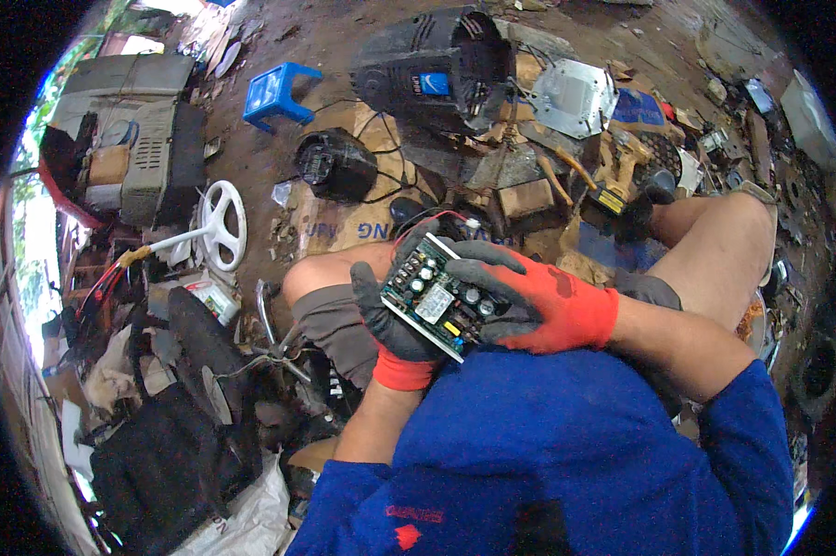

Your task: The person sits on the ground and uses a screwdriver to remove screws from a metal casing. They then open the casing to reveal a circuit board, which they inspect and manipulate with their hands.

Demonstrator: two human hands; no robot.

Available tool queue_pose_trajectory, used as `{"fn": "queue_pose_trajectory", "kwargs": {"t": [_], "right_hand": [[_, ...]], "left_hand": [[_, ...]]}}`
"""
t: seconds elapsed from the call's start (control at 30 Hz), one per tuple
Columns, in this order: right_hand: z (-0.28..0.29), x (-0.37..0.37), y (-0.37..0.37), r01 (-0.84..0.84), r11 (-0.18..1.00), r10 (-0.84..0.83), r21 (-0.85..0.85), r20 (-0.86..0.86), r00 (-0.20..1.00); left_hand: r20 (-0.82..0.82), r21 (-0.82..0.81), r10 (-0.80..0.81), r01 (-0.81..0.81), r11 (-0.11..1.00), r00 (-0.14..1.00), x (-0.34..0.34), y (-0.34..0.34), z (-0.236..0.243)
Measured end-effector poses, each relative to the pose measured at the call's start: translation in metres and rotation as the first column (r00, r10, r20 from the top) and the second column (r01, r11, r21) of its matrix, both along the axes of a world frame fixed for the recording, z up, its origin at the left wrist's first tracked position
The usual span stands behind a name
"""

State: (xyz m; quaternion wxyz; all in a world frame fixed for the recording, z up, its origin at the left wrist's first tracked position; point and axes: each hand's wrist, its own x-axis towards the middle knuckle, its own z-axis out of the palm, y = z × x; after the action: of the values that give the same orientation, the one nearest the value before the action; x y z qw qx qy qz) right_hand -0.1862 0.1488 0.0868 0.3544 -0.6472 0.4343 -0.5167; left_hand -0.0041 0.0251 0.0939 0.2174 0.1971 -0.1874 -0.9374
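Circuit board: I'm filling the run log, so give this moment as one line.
left hand: holds circuit board from below | right hand: grips its far edge | board: over lap, components up

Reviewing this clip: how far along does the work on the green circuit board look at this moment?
Done: the green circuit board is out of any casing, with red wires trailing from its far edge. In hand: the left hand cradles it from below while the right hand, in a red and grey glove, grips its top. Left: its capacitors and other parts are all still mounted; an opened black housing lies beyond.
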Motion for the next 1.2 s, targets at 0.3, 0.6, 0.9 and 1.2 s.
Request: {"fn": "queue_pose_trajectory", "kwargs": {"t": [0.3,0.6,0.9,1.2], "right_hand": [[0.015,0.004,0.008,0.119,0.992,-0.123,-0.033,-0.149,0.981],[0.02,0.007,0.016,0.158,0.985,-0.169,-0.072,-0.171,0.971],[0.004,-0.007,-0.004,0.094,0.993,-0.097,-0.069,-0.045,0.994],[-0.016,-0.006,0.001,-0.241,0.936,-0.076,0.257,0.816,0.574]], "left_hand": [[-0.148,0.046,0.009,-0.002,0.999,0.989,-0.012,-0.003,0.017],[-0.22,0.114,0.002,0.024,0.993,0.975,-0.011,0.009,0.016],[0.219,-0.836,0.3,0.02,0.549,0.929,-0.003,0.011,0.01],[0.039,-0.989,0.4,0.091,-0.113,0.916,-0.007,0.013,0.023]]}}
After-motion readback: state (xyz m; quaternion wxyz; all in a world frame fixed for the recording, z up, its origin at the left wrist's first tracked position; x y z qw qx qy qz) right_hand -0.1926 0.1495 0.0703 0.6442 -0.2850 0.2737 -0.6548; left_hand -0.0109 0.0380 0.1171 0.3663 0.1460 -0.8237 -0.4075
